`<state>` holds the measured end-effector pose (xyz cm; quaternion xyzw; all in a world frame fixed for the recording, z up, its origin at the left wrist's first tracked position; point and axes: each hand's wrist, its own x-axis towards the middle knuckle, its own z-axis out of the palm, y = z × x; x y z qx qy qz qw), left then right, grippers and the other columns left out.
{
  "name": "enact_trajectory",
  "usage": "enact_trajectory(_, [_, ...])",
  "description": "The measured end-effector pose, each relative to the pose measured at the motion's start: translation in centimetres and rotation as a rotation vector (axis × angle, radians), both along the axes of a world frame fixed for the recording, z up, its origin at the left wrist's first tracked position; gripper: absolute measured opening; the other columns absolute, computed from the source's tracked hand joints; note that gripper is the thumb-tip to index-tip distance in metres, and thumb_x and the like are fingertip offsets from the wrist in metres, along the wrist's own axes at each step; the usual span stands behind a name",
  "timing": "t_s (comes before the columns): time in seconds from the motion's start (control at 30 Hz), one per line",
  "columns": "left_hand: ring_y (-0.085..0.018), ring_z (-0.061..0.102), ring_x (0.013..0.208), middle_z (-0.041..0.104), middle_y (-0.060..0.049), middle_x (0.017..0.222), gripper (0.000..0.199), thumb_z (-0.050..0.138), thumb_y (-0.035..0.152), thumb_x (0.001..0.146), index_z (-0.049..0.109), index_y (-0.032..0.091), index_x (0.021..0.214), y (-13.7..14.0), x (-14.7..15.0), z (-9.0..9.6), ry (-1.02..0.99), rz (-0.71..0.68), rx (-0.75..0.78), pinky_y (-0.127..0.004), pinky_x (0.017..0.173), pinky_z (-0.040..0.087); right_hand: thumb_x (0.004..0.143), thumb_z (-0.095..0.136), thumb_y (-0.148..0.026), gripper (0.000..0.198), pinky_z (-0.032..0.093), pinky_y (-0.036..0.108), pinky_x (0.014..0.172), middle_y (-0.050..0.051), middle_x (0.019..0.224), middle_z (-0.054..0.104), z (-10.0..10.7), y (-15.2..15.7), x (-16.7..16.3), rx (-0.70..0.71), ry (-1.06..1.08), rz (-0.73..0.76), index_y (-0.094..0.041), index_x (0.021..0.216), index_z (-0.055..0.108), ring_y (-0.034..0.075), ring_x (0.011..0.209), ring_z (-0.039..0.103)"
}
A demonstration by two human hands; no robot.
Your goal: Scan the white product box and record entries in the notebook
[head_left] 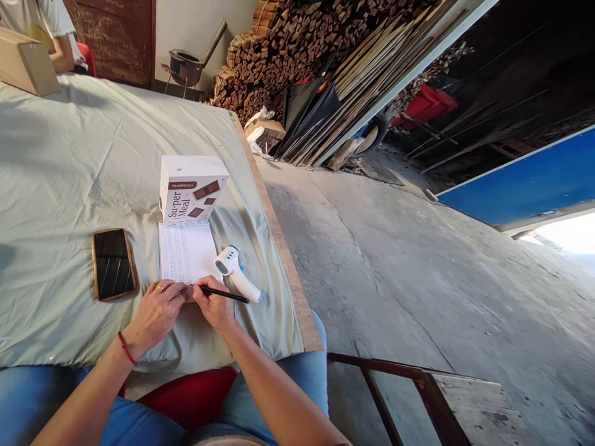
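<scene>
In the head view, a white sheet of paper lies on the cloth, columns of small marks covering its left part. My right hand is closed around a black pen, its tip touching or close to the paper. My left hand, with a ring and a red wrist cord, rests on the paper's lower edge, fingers slightly bent over it. Just beyond the paper stands a white "Super Meal" box. Right of the page lies a white and blue infrared thermometer. A phone in a brown case lies to the left.
A pale green cloth covers the table, whose wooden edge runs along the right. At the far left, a person sits behind a cardboard box. Stacked firewood, leaning boards and a metal pot stand beyond.
</scene>
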<state>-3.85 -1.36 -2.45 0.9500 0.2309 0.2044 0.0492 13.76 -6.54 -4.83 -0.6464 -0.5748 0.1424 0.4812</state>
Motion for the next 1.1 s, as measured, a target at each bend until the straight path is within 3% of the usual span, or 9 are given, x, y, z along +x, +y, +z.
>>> enact_trajectory(1.1, [-0.022, 0.059, 0.101, 0.069, -0.006, 0.111, 0.023, 0.049, 0.008, 0.096, 0.068, 0.020, 0.096, -0.08, 0.06, 0.24, 0.062, 0.016, -0.026, -0.036, 0.085, 0.047, 0.086, 0.052, -0.029, 0.012, 0.046, 0.027, 0.057, -0.002, 0.064, 0.060, -0.41, -0.03, 0.00, -0.005, 0.066, -0.048, -0.023, 0.078, 0.058, 0.015, 0.056, 0.054])
